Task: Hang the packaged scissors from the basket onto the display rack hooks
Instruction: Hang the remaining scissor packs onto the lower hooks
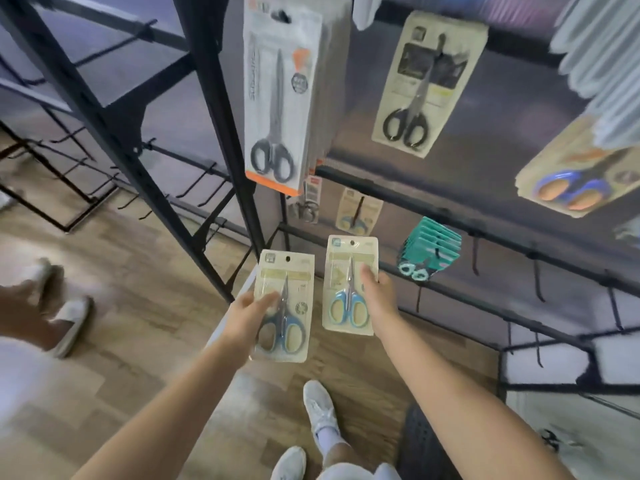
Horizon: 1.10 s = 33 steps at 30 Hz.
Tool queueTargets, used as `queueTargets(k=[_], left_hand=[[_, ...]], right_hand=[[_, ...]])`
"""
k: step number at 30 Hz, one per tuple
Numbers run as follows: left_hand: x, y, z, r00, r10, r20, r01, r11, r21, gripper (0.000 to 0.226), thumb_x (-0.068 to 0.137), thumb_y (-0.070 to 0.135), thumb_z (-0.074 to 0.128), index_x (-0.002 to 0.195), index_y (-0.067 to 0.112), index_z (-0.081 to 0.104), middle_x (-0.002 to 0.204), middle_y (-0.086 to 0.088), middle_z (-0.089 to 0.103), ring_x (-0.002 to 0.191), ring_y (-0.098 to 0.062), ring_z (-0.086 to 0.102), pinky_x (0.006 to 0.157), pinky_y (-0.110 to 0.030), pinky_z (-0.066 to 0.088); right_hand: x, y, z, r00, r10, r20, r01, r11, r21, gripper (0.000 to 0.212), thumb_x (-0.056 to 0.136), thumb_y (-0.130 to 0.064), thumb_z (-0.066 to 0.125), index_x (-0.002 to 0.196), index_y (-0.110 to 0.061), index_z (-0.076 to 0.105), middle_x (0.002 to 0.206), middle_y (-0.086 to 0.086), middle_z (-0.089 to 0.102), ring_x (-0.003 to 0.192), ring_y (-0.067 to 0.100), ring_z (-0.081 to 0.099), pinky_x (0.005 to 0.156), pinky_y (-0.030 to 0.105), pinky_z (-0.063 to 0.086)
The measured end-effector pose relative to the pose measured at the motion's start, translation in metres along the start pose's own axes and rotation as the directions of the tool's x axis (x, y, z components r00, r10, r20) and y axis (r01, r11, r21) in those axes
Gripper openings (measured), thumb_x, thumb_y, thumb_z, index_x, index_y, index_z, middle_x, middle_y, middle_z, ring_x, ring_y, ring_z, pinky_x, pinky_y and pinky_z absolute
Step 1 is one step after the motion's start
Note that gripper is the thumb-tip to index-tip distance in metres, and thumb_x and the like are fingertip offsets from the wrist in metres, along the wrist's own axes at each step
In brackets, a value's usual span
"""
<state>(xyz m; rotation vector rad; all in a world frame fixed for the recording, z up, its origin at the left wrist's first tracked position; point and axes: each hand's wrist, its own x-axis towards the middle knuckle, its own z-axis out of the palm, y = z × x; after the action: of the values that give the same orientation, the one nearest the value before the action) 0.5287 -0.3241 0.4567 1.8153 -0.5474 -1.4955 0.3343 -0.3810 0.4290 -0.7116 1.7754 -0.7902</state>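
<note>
Just below the rack's lower rail, left hand point(247, 315) is pinching one scissors pack point(284, 306) and right hand point(378, 296) is gripping a second pack point(349, 284); neither is hooked yet. Above both hands, several packs are hanging already; bare hooks point(536, 280) are sitting right of right hand.

The rack point(221, 140) is black. Low on the rack hang teal packs point(431, 245). Just left of the rack's front post, the left pack point(284, 304) is cream with a pale yellow band, and its scissors have blue and yellow handles. The right pack point(349, 284) beside it is cream too, with light blue and yellow handles. High on the rack, the tall pack point(277, 98) is white with an orange bottom edge and black handles. The tan pack point(424, 84) has black handles. Below the rack, the floor point(138, 306) is brown wood with plank lines. The shoes point(320, 410) are white.
</note>
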Motion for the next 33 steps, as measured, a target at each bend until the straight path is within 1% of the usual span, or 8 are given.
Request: queueTargets(k=[5, 9, 12, 20, 24, 29, 32, 33], left_hand=[[0.012, 0.003, 0.006, 0.999, -0.016, -0.029, 0.016, 1.000, -0.020, 0.001, 0.091, 0.020, 0.059, 0.090, 0.019, 0.060, 0.089, -0.006, 0.069, 0.077, -0.021, 0.068, 0.064, -0.030, 0.053], [0.020, 0.001, 0.010, 0.999, -0.037, -0.031, 0.037, 0.999, -0.024, 0.005, 0.090, 0.020, 0.060, 0.093, 0.017, 0.062, 0.088, -0.005, 0.070, 0.075, -0.020, 0.068, 0.063, -0.030, 0.052], [0.025, 0.001, 0.013, 0.998, -0.066, -0.023, 0.065, 0.997, -0.032, 0.006, 0.089, 0.020, 0.060, 0.095, 0.017, 0.061, 0.091, -0.005, 0.069, 0.080, -0.021, 0.068, 0.067, -0.032, 0.053], [0.037, 0.004, 0.019, 0.997, -0.073, -0.025, 0.072, 0.997, -0.026, 0.018, 0.089, 0.021, 0.061, 0.104, 0.011, 0.064, 0.098, -0.010, 0.071, 0.084, -0.027, 0.068, 0.069, -0.034, 0.053], [0.040, 0.004, 0.020, 0.998, -0.060, -0.012, 0.060, 0.998, -0.018, 0.020, 0.090, 0.020, 0.060, 0.107, 0.011, 0.066, 0.098, -0.009, 0.072, 0.087, -0.027, 0.069, 0.073, -0.035, 0.054], [0.046, 0.001, 0.021, 0.999, -0.038, -0.036, 0.037, 0.999, -0.007, 0.020, 0.091, 0.019, 0.058, 0.106, 0.011, 0.067, 0.096, -0.007, 0.073, 0.084, -0.023, 0.069, 0.069, -0.031, 0.051], [0.051, 0.002, 0.022, 0.998, -0.044, -0.043, 0.043, 0.999, -0.008, 0.021, 0.091, 0.020, 0.058, 0.107, 0.011, 0.067, 0.096, -0.006, 0.073, 0.084, -0.023, 0.069, 0.068, -0.030, 0.051], [0.052, 0.001, 0.021, 0.998, -0.046, -0.044, 0.046, 0.999, -0.009, 0.021, 0.091, 0.020, 0.058, 0.108, 0.012, 0.067, 0.096, -0.006, 0.073, 0.084, -0.023, 0.069, 0.067, -0.030, 0.050]], right_hand=[[0.033, -0.012, 0.006, 0.999, -0.018, -0.032, 0.017, 1.000, -0.007, 0.032, 0.096, -0.036, 0.048, 0.108, -0.007, 0.053, 0.108, 0.011, 0.059, 0.092, 0.024, 0.055, 0.077, 0.031, 0.041], [0.045, -0.017, 0.007, 0.999, -0.014, -0.036, 0.014, 1.000, -0.006, 0.031, 0.097, -0.034, 0.046, 0.109, -0.006, 0.053, 0.097, 0.005, 0.056, 0.080, 0.019, 0.053, 0.069, 0.028, 0.037], [0.051, -0.019, 0.008, 0.999, -0.022, -0.024, 0.022, 1.000, -0.015, 0.025, 0.098, -0.033, 0.045, 0.104, -0.010, 0.052, 0.091, 0.001, 0.055, 0.069, 0.010, 0.052, 0.057, 0.026, 0.037], [0.064, -0.017, 0.013, 0.996, -0.077, -0.049, 0.073, 0.993, -0.096, 0.031, 0.098, -0.032, 0.043, 0.107, -0.004, 0.053, 0.101, 0.006, 0.059, 0.088, 0.023, 0.056, 0.076, 0.034, 0.045], [0.076, -0.021, 0.018, 0.995, -0.076, -0.067, 0.067, 0.991, -0.117, 0.030, 0.099, -0.034, 0.041, 0.104, -0.006, 0.052, 0.106, 0.011, 0.061, 0.100, 0.032, 0.059, 0.086, 0.044, 0.048], [0.091, -0.028, 0.017, 0.989, -0.125, -0.078, 0.108, 0.974, -0.198, 0.036, 0.100, -0.033, 0.039, 0.109, -0.001, 0.051, 0.115, 0.014, 0.060, 0.104, 0.032, 0.058, 0.077, 0.033, 0.042], [0.102, -0.032, 0.016, 0.989, -0.136, -0.056, 0.118, 0.961, -0.248, 0.037, 0.101, -0.035, 0.035, 0.110, -0.002, 0.049, 0.117, 0.015, 0.059, 0.106, 0.032, 0.058, 0.085, 0.040, 0.047], [0.106, -0.033, 0.015, 0.990, -0.135, -0.050, 0.118, 0.958, -0.260, 0.037, 0.101, -0.036, 0.035, 0.110, -0.003, 0.049, 0.118, 0.015, 0.059, 0.106, 0.031, 0.058, 0.083, 0.038, 0.047]])
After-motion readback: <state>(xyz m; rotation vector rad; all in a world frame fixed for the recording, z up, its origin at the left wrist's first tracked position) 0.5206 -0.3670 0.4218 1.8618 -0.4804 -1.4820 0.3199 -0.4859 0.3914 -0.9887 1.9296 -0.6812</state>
